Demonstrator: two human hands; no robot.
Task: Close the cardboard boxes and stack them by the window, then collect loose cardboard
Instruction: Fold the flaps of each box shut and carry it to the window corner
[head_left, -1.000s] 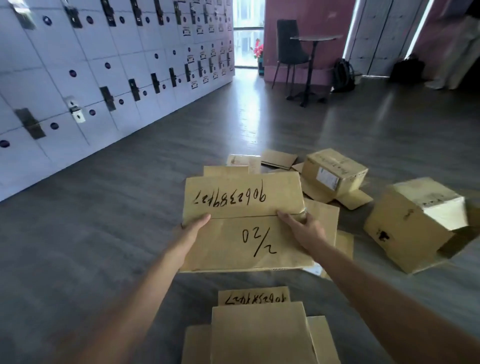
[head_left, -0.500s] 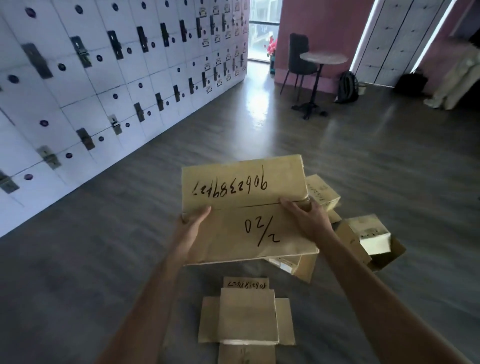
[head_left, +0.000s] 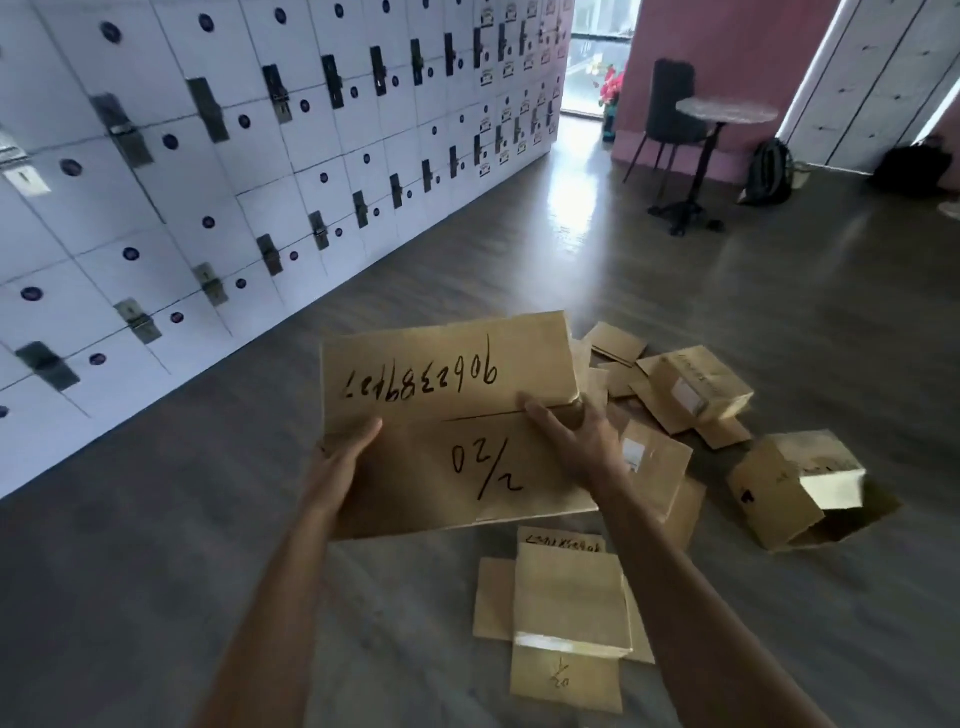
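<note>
Hands on one closed box (head_left: 457, 426), held off the floor at chest front. L hand (head_left: 343, 462) grips its left edge, thumb on top; R hand (head_left: 571, 441) lies across the flap seam, fingers spread, pressing flaps shut. Step, by my read: closing done, carry to window (head_left: 597, 52) w/ stacking next. Needs flaps kept pinned while walking. Other boxes, one open box (head_left: 795, 488) on its side, and flat cardboard (head_left: 566, 623) lie on floor (head_left: 156, 571) below and to the right.
</note>
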